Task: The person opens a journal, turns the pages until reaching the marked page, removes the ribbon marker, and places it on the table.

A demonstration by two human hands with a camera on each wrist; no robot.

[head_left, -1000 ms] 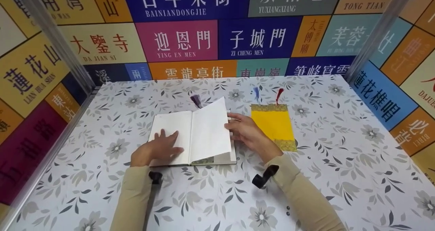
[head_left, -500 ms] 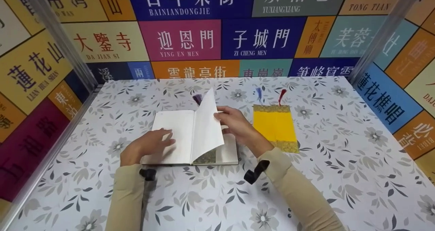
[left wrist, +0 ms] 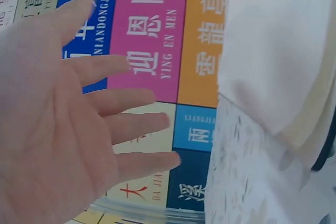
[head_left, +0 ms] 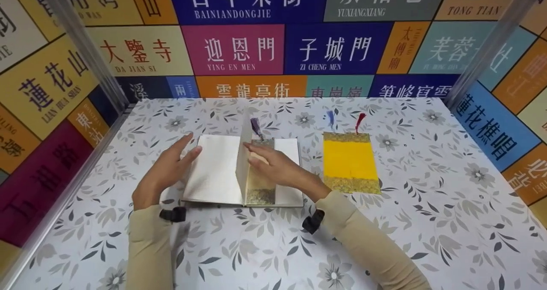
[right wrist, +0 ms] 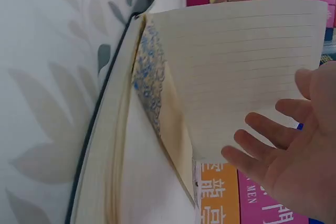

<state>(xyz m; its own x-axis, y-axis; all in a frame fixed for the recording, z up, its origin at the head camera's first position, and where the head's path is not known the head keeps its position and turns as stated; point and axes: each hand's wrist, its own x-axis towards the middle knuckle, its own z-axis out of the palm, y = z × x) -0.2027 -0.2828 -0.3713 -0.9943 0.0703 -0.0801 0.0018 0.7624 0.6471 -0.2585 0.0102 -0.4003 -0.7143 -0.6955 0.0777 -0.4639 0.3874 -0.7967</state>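
A notebook [head_left: 213, 170] lies open on the table, one lined leaf [right wrist: 236, 56] standing nearly upright at its middle. Touching that leaf is my right hand [head_left: 280, 168], its fingers extended rather than curled. Beneath the hand, on the right-hand page, lies a bookmark [head_left: 261, 196] with patterned ends, and its purple tassel [head_left: 256, 127] sticks out past the top edge. My left hand [head_left: 164, 170] hovers by the notebook's left edge, fingers spread and holding nothing. In the left wrist view its palm faces the camera, apart from the notebook's pages [left wrist: 278, 40].
Right of the notebook lie what look like two yellow bookmarks [head_left: 350, 159] side by side, with a blue tassel [head_left: 330, 118] and a red tassel [head_left: 360, 122]. A floral cloth [head_left: 239, 247] covers the table. Walls of coloured signs [head_left: 239, 46] stand behind and at both sides.
The right hand has swung the leaf leftward to nearly upright, uncovering the bookmark. My left hand has lifted off the left page and moved out to its left edge.
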